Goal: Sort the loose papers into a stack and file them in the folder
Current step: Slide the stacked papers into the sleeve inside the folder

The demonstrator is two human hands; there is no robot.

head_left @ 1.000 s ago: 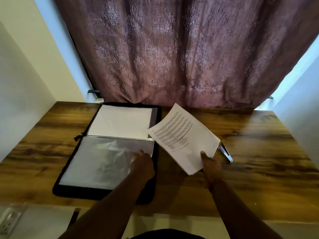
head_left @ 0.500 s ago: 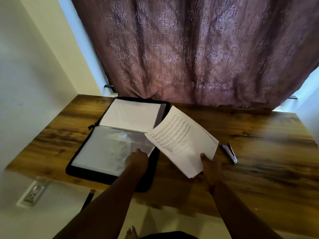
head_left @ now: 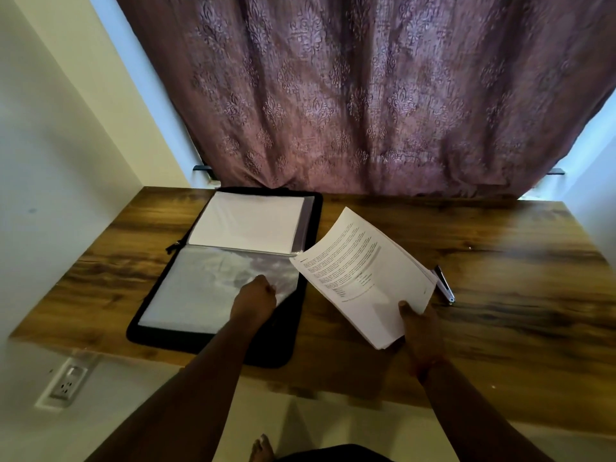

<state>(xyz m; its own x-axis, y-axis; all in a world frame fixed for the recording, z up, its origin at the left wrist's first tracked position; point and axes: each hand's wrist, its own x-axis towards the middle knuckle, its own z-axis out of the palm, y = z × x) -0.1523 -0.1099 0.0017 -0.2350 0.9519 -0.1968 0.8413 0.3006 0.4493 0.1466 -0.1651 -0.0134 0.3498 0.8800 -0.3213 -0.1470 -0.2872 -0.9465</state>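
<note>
Two hands: both busy, one at the zip folder (head_left: 223, 281), one on the paper stack (head_left: 363, 278).
Left hand (head_left: 255, 300): fingers curled on the right edge of the folder's near clear sleeve (head_left: 213, 288), seemingly pinching it; the grip itself is hidden.
Right hand (head_left: 420, 323): pinches the stack's near corner, thumb on top, sheets raised and tilted just right of the folder.
Folder: lies open on the desk (head_left: 500, 261), a white sheet (head_left: 248, 223) in its far sleeve.
Stapler (head_left: 443, 283): right of the folder, partly behind the stack; likely a stapler.
Handling: stack looks light and floppy, and may fan or sag from one corner; a hold farther along the edge seems steadier.
Sleeve: thin, slick and limp, so its mouth probably needs holding apart while the sheets slide in.
</note>
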